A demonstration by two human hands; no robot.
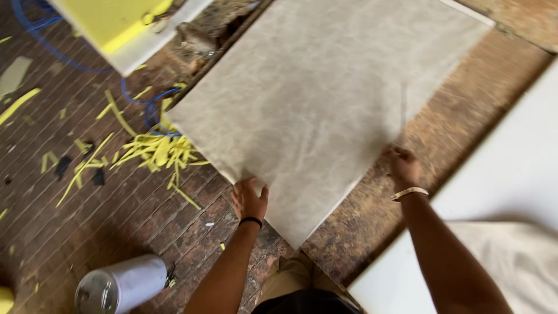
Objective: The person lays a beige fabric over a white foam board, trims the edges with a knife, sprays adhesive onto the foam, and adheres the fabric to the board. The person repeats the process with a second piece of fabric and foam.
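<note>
Fingers point(249, 192) (apparently curled) grip tile point(325, 99).

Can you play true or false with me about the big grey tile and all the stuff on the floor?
1. Both hands touch the big grey tile. True: left hand, right hand.
2. The scraps on the brick floor are red. False: they are yellow.
3. A blue cable lies near the scraps. True.
4. The white container stands on the tile. False: it lies on the floor, beside the left arm.
</note>
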